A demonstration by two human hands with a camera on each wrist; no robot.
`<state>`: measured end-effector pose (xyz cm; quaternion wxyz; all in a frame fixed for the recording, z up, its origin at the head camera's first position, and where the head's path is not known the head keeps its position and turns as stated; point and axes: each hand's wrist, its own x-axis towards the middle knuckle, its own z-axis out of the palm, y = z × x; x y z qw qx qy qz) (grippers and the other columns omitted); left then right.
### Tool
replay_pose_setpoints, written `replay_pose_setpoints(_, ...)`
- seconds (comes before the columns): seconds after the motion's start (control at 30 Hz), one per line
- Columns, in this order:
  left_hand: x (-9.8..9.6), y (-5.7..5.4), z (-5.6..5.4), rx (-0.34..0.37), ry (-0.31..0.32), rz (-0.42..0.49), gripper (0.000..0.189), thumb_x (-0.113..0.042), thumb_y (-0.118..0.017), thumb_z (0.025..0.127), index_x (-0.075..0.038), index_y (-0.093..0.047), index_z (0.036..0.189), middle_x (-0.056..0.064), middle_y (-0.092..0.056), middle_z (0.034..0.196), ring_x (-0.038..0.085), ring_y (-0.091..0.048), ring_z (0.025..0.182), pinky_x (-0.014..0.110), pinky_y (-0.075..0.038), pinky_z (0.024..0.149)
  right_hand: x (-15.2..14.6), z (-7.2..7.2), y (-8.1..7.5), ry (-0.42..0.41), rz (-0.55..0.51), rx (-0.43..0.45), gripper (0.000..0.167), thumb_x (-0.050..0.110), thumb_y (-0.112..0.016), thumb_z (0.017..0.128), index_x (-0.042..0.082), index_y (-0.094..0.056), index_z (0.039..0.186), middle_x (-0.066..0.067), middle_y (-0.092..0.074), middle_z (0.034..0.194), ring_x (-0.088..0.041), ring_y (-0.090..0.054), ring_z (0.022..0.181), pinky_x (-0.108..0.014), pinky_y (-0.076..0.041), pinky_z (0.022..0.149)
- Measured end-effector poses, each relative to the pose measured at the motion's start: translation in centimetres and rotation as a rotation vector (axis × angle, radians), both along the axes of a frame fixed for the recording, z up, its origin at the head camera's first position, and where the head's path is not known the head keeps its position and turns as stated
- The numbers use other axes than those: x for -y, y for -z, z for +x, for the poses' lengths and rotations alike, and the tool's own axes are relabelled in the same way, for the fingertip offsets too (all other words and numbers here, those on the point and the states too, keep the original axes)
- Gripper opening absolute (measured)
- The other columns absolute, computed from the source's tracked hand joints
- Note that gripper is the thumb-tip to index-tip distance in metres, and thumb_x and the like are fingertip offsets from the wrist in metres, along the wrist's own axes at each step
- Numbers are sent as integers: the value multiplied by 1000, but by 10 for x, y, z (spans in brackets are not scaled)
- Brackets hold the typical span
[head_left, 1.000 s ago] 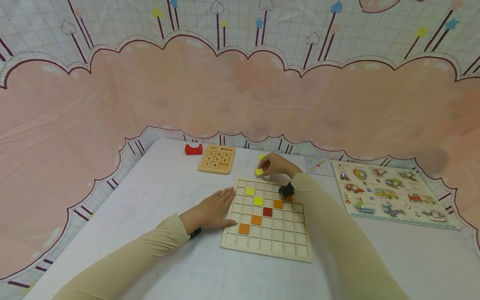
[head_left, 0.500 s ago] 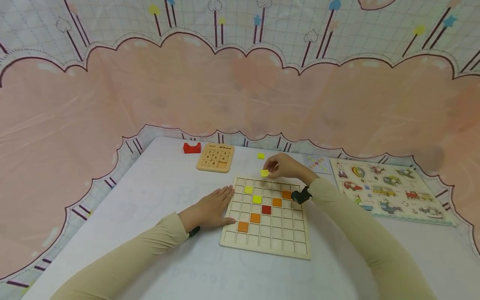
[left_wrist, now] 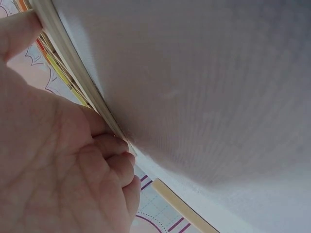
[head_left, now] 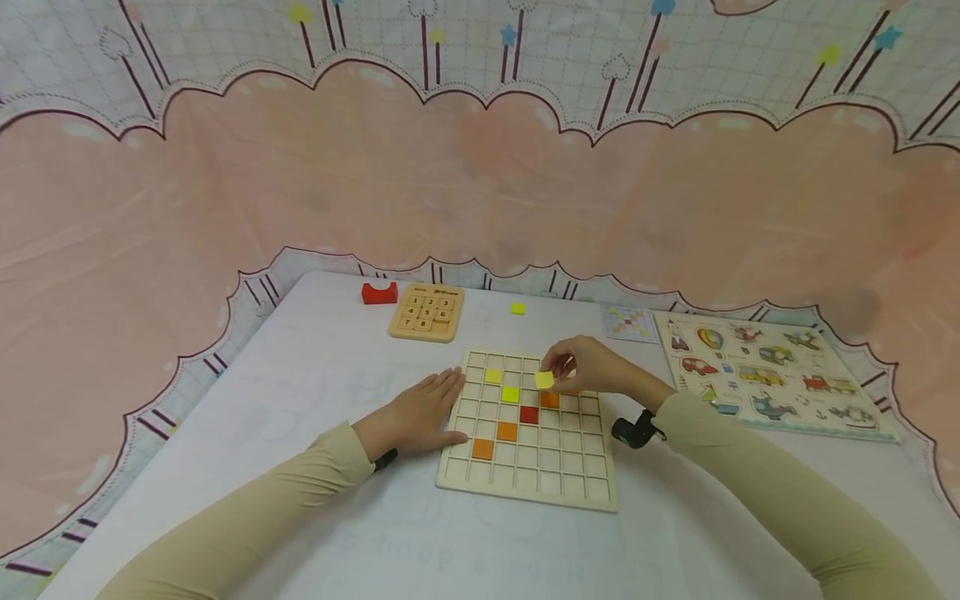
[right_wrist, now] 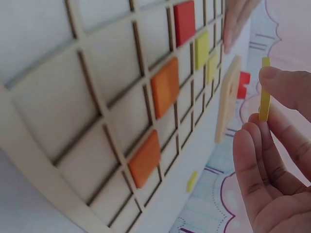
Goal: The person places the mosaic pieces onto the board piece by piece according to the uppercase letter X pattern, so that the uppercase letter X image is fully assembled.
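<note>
A wooden grid board (head_left: 525, 482) lies on the white table, with orange, yellow and red square tiles in some of its cells. My right hand (head_left: 588, 364) pinches a yellow tile (head_left: 543, 380) between thumb and fingers, over the upper part of the board. The right wrist view shows that tile (right_wrist: 265, 92) edge-on, apart from the grid. At the board's left edge rests my left hand (head_left: 417, 414), fingers straight and the thumb lying over the rim. In the left wrist view the fingertips (left_wrist: 120, 145) touch the board's side. The red tile (head_left: 529, 415) sits near the middle.
Behind the board lie a loose yellow tile (head_left: 518, 308), a wooden number puzzle (head_left: 426, 313) and a red notched block (head_left: 379, 293). A pattern card (head_left: 628, 323) and a vehicle picture puzzle (head_left: 772, 375) lie to the right. A patterned cloth (head_left: 465, 183) rises behind the table.
My right hand has brought the yellow tile from behind the board rightward and nearer, over the grid. The left hand stays at the board's edge. The view has shifted slightly.
</note>
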<state>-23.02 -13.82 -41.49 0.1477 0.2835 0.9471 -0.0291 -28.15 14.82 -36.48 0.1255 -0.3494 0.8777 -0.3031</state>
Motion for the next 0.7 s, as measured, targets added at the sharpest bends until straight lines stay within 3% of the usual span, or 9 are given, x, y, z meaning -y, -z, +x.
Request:
replay_pose_setpoints(0.4,1,-1,1,-14,6,2,92,-63,-45,89,0,-13,150,14,-12,158,26,-11,147,39,-15,121,-11,32,27,-34,-16,79,19,6,-78,74,3,-67,89,-4,-64,83,-9,-54,73,-21,-53,66)
replay_pose_setpoints(0.7,1,0,2,-18,5,12,92,-62,-46,89,0,-14,150,14,-13,158,26,-11,147,39,-15,121,-12,38,39,-13,40,93,20,9,-79,73,5,-67,88,-1,-61,77,-6,-51,69,-17,-49,61)
